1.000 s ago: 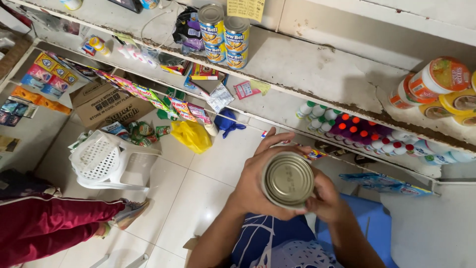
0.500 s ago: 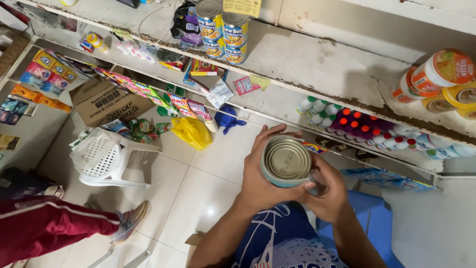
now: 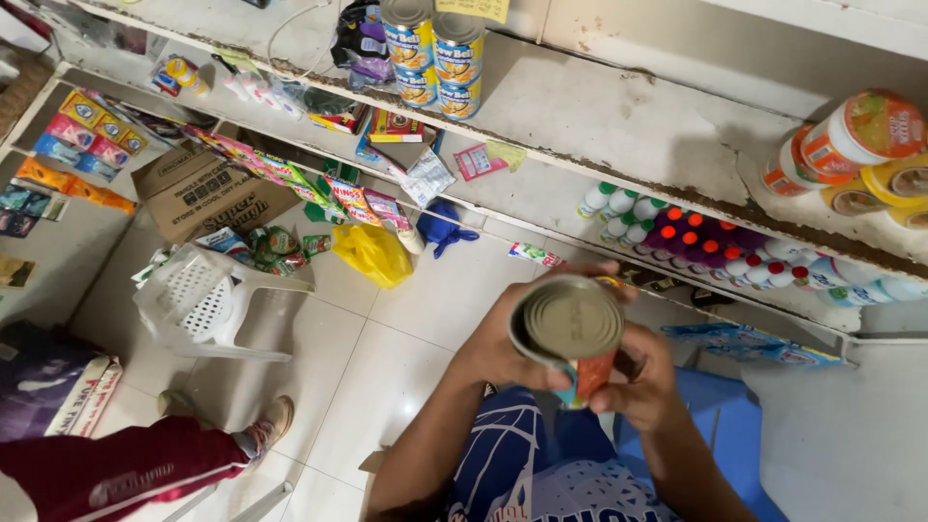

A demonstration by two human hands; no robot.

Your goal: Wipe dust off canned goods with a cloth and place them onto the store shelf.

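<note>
1. Metal tin can (image 3: 568, 324) sits at lower centre of the frame, its plain lid facing the camera
2. Left hand (image 3: 503, 338) wraps around the can's left side, fingers curled on it
3. Right hand (image 3: 646, 387) grips the can's lower right edge, where the label shows orange
4. Stacked cans (image 3: 433, 53) stand on the shelf (image 3: 619, 116) at top centre
5. White plastic chair (image 3: 198, 300) stands at left; a yellow bag (image 3: 372, 253) lies on the floor nearby
</note>
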